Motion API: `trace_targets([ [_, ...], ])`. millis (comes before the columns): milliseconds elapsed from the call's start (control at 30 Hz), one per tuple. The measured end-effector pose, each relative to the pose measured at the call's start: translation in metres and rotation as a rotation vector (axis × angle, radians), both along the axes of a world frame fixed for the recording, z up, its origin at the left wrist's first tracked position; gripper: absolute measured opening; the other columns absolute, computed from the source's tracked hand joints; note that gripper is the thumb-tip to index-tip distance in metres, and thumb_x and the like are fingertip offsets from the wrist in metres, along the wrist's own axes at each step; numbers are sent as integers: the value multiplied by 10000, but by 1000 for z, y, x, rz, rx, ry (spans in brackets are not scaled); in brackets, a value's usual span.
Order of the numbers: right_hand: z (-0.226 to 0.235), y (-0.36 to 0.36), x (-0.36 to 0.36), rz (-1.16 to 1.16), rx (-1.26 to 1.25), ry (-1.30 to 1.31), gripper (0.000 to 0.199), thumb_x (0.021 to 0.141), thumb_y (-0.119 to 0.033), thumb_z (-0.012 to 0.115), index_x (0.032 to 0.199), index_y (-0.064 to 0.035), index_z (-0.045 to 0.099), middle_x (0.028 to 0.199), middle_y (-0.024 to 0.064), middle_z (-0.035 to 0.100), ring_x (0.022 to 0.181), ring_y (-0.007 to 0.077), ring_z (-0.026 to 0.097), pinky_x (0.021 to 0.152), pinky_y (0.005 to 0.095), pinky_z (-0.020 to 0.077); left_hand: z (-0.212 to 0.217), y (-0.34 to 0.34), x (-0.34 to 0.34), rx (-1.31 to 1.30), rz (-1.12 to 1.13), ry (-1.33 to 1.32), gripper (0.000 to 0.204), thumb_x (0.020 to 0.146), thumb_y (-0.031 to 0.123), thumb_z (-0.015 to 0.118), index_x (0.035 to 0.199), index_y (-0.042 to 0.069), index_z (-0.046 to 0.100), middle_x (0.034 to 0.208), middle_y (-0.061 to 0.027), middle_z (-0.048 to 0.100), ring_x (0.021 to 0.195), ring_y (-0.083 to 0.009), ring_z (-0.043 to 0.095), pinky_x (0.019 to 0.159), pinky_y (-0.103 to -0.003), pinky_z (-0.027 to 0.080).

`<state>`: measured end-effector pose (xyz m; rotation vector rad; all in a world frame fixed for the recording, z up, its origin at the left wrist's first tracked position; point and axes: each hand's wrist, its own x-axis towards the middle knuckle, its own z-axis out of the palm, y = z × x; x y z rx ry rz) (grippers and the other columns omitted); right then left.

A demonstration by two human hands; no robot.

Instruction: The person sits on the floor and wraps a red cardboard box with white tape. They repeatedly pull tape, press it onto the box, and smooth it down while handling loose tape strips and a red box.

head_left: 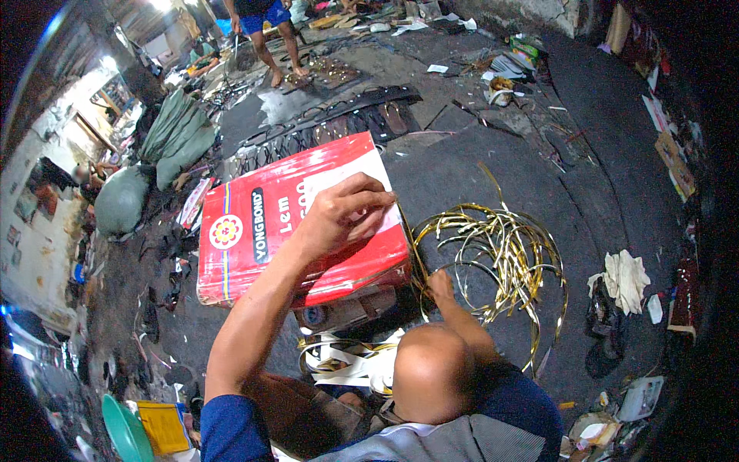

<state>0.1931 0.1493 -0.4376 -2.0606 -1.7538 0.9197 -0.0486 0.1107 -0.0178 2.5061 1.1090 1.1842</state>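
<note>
A red glue carton with a white panel lies in front of me, on top of a low support. Above its right edge is my left hand, fingers curled and tips pinched at the end of a thin gold strip. The strip runs down along the carton's side toward my right hand. That hand is closed low beside the carton, against the strip, with its fingers partly hidden. A loose tangle of gold strips spreads on the dark floor to its right. My bare knee rises in front.
White and gold strips lie bundled below the carton. Rows of dark straps cover the floor beyond it. Another person's bare legs stand farther off. Stuffed green sacks sit left, a cream cloth right, a green basin lower left.
</note>
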Motion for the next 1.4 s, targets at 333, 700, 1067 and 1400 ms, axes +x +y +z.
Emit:
trace_targets([
  [333,7,-7,16,17,7,-60,305,876,-149,576,1003,98,703,1071,375,696,1035,524,692,928,564,560,-2,-6,-4,118,-7,83,289,828,-19,773,1110,46,768,995,-119,712,895,-276,713,762,-369,600],
  [700,-7,8,32,289,4,-344,256,945,-198,586,925,14,729,1089,216,738,1038,433,721,875,504,595,-3,-18,-15,87,39,138,355,833,8,707,1186,28,741,1089,-160,711,979,-302,691,847,-400,584],
  [1067,-19,-33,130,12,130,-223,235,922,-264,687,994,-56,771,1090,145,699,989,281,692,835,385,571,-10,-4,-12,145,37,355,774,929,635,591,1451,65,590,1574,-232,473,1506,-445,341,1237,-577,274],
  [1400,9,-74,109,18,284,60,289,876,-271,783,980,-9,717,1066,151,662,923,281,653,800,358,525,-29,3,-13,146,-15,194,841,882,636,607,1417,-13,596,1516,-301,504,1399,-436,491,1222,-470,337],
])
